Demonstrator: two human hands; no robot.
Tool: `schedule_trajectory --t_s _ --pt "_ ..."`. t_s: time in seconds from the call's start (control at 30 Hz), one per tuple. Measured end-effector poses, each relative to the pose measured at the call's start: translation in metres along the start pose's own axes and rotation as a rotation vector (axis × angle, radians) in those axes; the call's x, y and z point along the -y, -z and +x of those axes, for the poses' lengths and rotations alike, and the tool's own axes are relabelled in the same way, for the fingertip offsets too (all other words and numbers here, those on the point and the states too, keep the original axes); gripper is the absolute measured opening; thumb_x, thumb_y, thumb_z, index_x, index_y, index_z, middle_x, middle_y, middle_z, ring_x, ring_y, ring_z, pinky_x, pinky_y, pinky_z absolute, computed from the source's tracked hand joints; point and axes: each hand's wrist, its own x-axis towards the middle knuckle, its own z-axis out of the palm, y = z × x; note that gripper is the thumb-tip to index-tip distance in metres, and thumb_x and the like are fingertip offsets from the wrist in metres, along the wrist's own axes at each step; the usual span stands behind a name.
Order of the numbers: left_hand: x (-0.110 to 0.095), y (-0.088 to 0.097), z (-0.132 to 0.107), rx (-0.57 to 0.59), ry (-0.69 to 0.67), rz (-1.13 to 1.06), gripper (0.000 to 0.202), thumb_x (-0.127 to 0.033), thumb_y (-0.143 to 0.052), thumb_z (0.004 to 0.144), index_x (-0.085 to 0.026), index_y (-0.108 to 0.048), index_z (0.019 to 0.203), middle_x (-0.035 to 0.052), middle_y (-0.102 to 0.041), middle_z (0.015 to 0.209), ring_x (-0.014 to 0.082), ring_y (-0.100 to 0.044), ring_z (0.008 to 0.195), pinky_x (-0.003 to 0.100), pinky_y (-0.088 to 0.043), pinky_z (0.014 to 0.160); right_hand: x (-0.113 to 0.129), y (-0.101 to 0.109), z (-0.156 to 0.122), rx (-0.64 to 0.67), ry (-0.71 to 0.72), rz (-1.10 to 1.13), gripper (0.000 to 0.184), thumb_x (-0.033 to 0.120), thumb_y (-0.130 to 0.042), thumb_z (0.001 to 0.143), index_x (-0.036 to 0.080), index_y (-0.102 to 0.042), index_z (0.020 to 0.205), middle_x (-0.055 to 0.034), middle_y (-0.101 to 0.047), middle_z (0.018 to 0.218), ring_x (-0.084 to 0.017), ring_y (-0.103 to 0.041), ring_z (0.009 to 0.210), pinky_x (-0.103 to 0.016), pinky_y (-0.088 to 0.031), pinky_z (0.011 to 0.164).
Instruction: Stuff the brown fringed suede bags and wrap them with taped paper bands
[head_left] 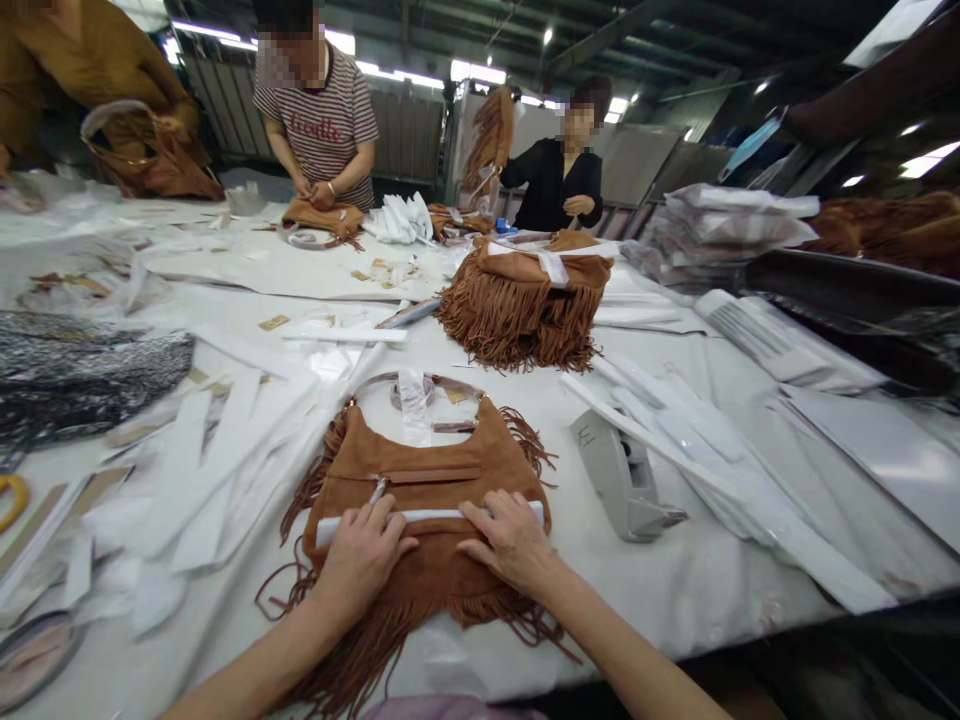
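Note:
A brown suede fringed bag lies flat on the white table in front of me, its handle wrapped in clear plastic. A white paper strip runs across the bag's middle. My left hand rests palm down on the strip's left part, fingers stretched out. My right hand presses flat on the strip's right part, fingers spread. Neither hand grips anything.
A grey tape dispenser stands right of the bag. White paper strips and scraps lie on both sides. A stack of fringed bags sits farther back. Two people work at the far side.

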Motion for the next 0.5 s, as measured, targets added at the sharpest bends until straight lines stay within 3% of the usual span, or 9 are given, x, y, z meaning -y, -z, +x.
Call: schedule_trajectory --t_s 0.13,0.27,0.5 --pt "0.002 0.005 0.0 -0.023 0.026 0.029 0.02 -0.04 -0.053 0.09 -0.021 -0.059 0.089 0.0073 -0.058 0.105 0.026 -0.05 0.094 0.042 -0.037 0.081 -0.013 -0.001 0.002 -0.011 0.02 0.001 0.037 0.053 -0.049 0.089 0.023 -0.06 0.109 -0.0066 -0.056 0.088 -0.02 -0.045 0.079 -0.033 -0.029 0.07" --pt "0.003 0.007 0.001 0.001 0.01 0.027 0.02 -0.04 -0.054 0.089 -0.02 -0.058 0.086 0.0057 -0.059 0.093 0.0244 -0.051 0.089 0.041 -0.038 0.081 -0.018 0.0 0.005 0.014 0.05 0.051 0.031 0.047 -0.048 0.092 0.023 -0.06 0.108 -0.0058 -0.055 0.088 -0.019 -0.045 0.078 -0.032 -0.03 0.072" --pt "0.004 0.004 0.004 -0.057 -0.067 0.02 0.017 -0.034 -0.058 0.088 -0.017 -0.055 0.09 0.0097 -0.054 0.118 0.0262 -0.05 0.105 0.043 -0.036 0.093 -0.011 0.002 0.015 0.062 0.09 0.12 0.028 0.041 -0.051 0.091 0.023 -0.058 0.111 -0.0049 -0.056 0.09 -0.019 -0.047 0.081 -0.032 -0.032 0.072"
